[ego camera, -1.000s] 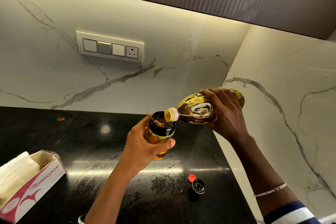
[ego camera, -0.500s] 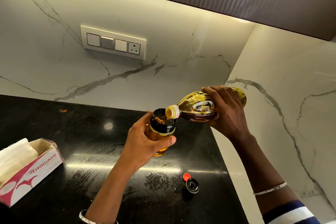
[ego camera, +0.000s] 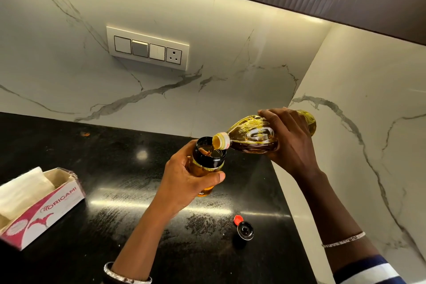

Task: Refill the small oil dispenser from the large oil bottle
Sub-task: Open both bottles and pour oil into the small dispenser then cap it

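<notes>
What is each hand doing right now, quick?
Left hand: closed around the small oil dispenser.
Right hand: closed around the large oil bottle, tipped toward the dispenser's open mouth.

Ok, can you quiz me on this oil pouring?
1. True or false: the dispenser has its lid on.
2. Which hand holds the bottle? A left, B right.
3. Fill in: the box on the counter holds ___.

Key: 1 false, the lid lies on the counter. 2 B, the right hand. 3 tissues.
</notes>
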